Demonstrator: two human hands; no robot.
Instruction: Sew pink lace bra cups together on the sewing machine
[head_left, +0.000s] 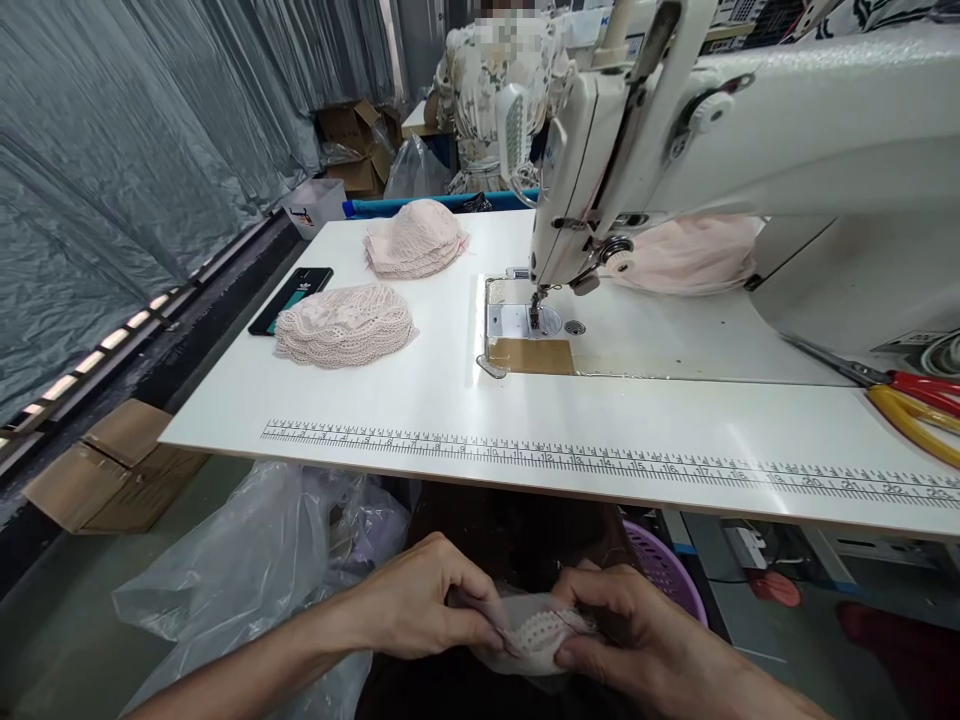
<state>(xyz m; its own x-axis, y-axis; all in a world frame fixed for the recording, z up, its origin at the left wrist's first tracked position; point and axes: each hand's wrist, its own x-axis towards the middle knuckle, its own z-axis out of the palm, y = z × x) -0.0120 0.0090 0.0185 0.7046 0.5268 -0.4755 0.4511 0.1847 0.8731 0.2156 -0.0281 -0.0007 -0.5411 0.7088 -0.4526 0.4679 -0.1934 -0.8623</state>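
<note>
Below the table's front edge, over my lap, a small pale lace fabric piece (536,632) is stretched between my hands. My left hand (431,600) pinches its left end between thumb and fingers. At the other end my right hand (630,625) grips the fabric, thumb in front and fingers curled behind. A row of openwork lace faces up between them. Two stacks of pale pink lace pieces, a nearer one (345,328) and a farther one (417,240), lie on the white table (442,405) above my hands.
A white sewing machine (585,170) stands at the right, with pink fabric (682,255) behind its needle. Scissors (892,385) lie far right; a phone (289,300) lies left. Below are a plastic bag (247,560), a purple basket (667,575) and a cardboard box (112,465). A person (495,100) is beyond.
</note>
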